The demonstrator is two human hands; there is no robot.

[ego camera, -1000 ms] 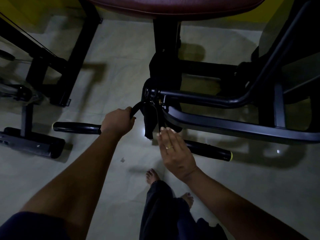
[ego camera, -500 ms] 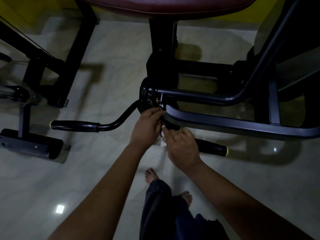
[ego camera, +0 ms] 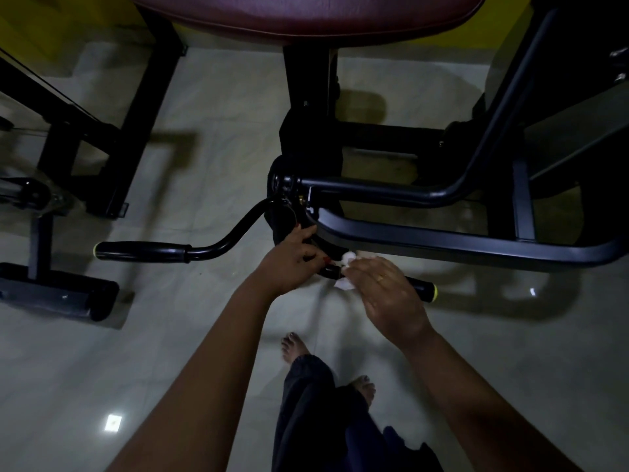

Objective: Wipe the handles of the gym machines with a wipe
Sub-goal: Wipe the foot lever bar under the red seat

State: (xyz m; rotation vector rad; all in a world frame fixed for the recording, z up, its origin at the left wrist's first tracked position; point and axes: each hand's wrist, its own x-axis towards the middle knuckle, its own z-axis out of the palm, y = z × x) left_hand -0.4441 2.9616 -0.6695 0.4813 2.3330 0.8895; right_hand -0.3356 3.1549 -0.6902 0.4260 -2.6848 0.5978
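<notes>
Glossy black metal handle point(ego camera: 218, 248), paper wipe point(ego camera: 348, 265)

Centre of frame: the left hand point(ego camera: 289, 264) grips the black handle bar point(ego camera: 221, 247) beside its pivot, fingers curled over the metal. Just to its right, the right hand point(ego camera: 384, 294), a ring on one finger, pinches a crumpled white wipe point(ego camera: 348, 267) against the bar. One padded grip point(ego camera: 143, 251) with a yellow end extends to the left of frame. A second grip point(ego camera: 422, 287) shows beyond the right hand. A maroon seat pad point(ego camera: 306, 15) spans the top edge. Bare feet point(ego camera: 294, 347) stand on the pale tiled floor point(ego camera: 204, 158) at lower centre.
</notes>
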